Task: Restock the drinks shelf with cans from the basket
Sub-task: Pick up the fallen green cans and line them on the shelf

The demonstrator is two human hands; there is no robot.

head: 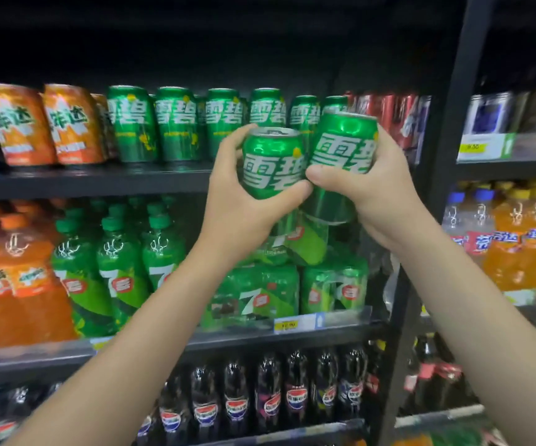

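Green can (pixel 271 162) gripped upright in my left hand (pixel 237 201), second can (pixel 345 146) wrapped tilted in my right hand (pixel 366 191), both touching, raised just before the shelf's green row (pixel 179 123) for slotting in; basket unseen.

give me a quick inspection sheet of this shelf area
surface: top shelf holds a row of green cans with orange cans to their left and red cans to their right
job's things: left can and right can, both green, held up before the row
clutter: nothing seen
grippers: left hand grips left can; right hand grips right can
cables: nothing seen
surroundings: green bottles and dark bottles on lower shelves; basket not in view
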